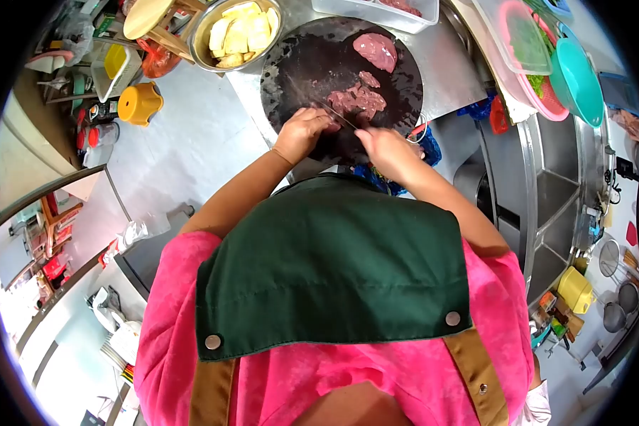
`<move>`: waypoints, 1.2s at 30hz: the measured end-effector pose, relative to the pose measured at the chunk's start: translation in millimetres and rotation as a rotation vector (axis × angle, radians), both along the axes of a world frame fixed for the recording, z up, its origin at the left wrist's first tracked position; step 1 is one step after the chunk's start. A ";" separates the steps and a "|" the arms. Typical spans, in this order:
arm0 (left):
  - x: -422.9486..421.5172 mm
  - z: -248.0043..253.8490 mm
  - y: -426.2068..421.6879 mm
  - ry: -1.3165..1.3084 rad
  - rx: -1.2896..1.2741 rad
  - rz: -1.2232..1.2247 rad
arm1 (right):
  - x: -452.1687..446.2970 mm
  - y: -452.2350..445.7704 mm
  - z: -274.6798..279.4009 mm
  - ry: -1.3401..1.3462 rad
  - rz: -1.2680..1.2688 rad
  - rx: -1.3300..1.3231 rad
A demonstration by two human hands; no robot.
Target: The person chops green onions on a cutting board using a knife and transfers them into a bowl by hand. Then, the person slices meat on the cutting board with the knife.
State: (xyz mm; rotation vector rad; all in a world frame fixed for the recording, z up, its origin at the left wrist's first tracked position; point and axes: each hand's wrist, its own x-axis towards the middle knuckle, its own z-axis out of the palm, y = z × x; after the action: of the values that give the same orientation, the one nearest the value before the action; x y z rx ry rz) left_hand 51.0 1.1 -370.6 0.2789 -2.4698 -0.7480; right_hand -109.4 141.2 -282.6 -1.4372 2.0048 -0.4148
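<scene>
A round dark chopping board (284, 74) lies on the metal counter. My right hand (392, 153) is closed round the handle of a knife, whose thin blade (339, 117) slants up and left across the board, partly blurred. Left of the blade, my left hand (302, 133) has its fingers curled down over a piece of raw meat, mostly hidden beneath them. Sliced raw meat (358, 101) lies in a heap just beyond the blade. Farther back on the board rests a larger uncut chunk of meat (376, 52).
A steel bowl (200, 44) of pale yellow chunks stands behind the board's left side. A clear plastic tub (405, 20) with meat sits behind it. Pink (557, 110) and teal (579, 82) basins are at right. A yellow stool (140, 104) stands on the floor at left.
</scene>
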 end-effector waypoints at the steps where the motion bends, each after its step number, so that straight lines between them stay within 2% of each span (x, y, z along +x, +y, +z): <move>1: -1.0 -1.6 0.0 0.002 0.007 0.018 | 3.3 -14.5 -2.9 -0.022 0.041 -0.056; 5: -0.6 -4.9 0.9 -0.013 0.010 0.032 | 8.1 -70.0 -35.2 -0.093 -0.098 -0.017; 7: -1.1 4.3 1.7 -0.003 0.006 -0.001 | -6.9 -65.5 -41.9 -0.081 -0.071 -0.119; 11: 2.7 6.6 7.3 -0.047 0.035 0.043 | -6.3 -13.7 6.0 -0.088 0.010 -0.003; 15: 1.5 -1.2 3.4 0.010 0.044 0.043 | 1.0 5.0 12.5 -0.003 -0.035 0.086; 17: 0.9 -6.8 4.3 0.018 0.041 0.036 | 3.1 -10.4 -5.3 -0.078 0.054 -0.028; 21: 0.9 -9.6 -1.8 -0.041 0.037 0.014 | 18.6 -65.2 -32.2 -0.075 -0.070 -0.019; 23: 1.6 -4.6 2.0 -0.003 0.058 0.014 | 6.5 -68.8 -44.6 -0.096 -0.113 -0.110; 25: 1.5 6.1 6.2 0.004 0.096 0.010 | -6.1 -48.4 -24.7 -0.090 -0.044 -0.187; 27: 0.3 14.3 8.6 0.059 0.074 0.044 | -6.5 -24.5 -1.7 -0.161 -0.080 -0.009; 29: 0.0 14.3 8.4 0.047 0.085 0.049 | -3.9 -3.5 16.1 -0.126 -0.070 0.048; 34: 0.6 12.2 4.1 0.027 0.100 0.028 | -1.0 -1.8 9.5 -0.116 -0.075 0.118; 36: 3.3 -1.0 -1.4 -0.042 0.126 -0.019 | 9.1 -20.9 -20.5 -0.150 -0.038 -0.083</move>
State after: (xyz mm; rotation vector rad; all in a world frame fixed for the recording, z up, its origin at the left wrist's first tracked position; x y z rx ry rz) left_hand 54.3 -0.3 -371.5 0.3208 -2.4715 -0.9169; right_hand -100.3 120.3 -303.1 -1.3764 1.9171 -0.6102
